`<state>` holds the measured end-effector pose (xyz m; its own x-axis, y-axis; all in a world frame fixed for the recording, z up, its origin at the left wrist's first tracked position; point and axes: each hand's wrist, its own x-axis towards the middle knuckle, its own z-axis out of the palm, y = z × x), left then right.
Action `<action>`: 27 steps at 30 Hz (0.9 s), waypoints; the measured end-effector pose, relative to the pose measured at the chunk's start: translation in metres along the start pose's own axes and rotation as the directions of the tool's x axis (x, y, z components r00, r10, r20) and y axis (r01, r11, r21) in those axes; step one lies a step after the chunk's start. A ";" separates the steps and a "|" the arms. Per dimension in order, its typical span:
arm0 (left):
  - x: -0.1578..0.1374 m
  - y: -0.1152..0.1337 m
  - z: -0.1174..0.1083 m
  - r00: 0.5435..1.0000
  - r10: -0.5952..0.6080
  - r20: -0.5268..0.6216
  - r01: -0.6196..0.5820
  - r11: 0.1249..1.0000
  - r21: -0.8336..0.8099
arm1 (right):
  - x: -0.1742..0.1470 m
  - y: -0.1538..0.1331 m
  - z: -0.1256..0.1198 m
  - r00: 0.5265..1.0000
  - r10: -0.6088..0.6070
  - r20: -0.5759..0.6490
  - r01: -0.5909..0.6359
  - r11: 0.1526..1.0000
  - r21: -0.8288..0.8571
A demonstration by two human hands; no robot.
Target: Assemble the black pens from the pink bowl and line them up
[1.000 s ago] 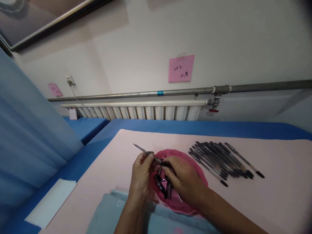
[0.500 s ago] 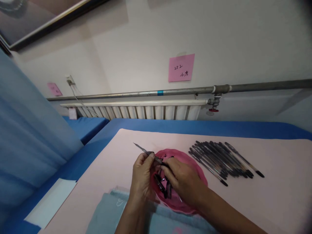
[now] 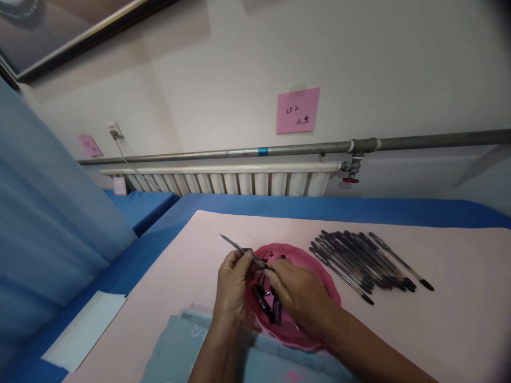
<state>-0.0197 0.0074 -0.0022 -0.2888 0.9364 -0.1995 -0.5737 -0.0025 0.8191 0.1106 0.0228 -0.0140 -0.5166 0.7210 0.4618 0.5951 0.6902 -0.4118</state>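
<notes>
Over a pink scalloped basin (image 3: 329,282), my left hand (image 3: 232,287) pinches the slim barrel of a pen (image 3: 235,245), whose narrow tip points up and to the left. My right hand (image 3: 298,292) is closed on the pen's other, dark end; its fingertips partly hide that end. Below the hands, black pen caps (image 3: 262,304) and small dark parts lie in the basin. To the right, several black-capped pens (image 3: 351,260) rest side by side in a slanted row on the pink sheet.
A pink sheet (image 3: 183,255) covers the blue bed (image 3: 279,204). Folded teal cloth (image 3: 175,340) lies at the near edge, and white paper (image 3: 85,330) at the left. Behind the bed run a radiator (image 3: 243,184) and a metal pipe (image 3: 295,150). A blue curtain (image 3: 51,213) hangs at left.
Both hands stay in nearly the same place on the pen. The fingers of my right hand have shifted very slightly at its dark end.
</notes>
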 end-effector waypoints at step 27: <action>0.000 0.000 -0.001 1.000 -0.003 -0.010 0.004 0.999 0.041 | 0.000 0.000 0.001 0.998 0.052 0.029 -0.054 0.998 0.040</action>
<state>-0.0208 0.0074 -0.0024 -0.2946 0.9328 -0.2077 -0.5427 0.0156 0.8398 0.1103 0.0230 -0.0148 -0.5026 0.7577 0.4162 0.5969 0.6524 -0.4670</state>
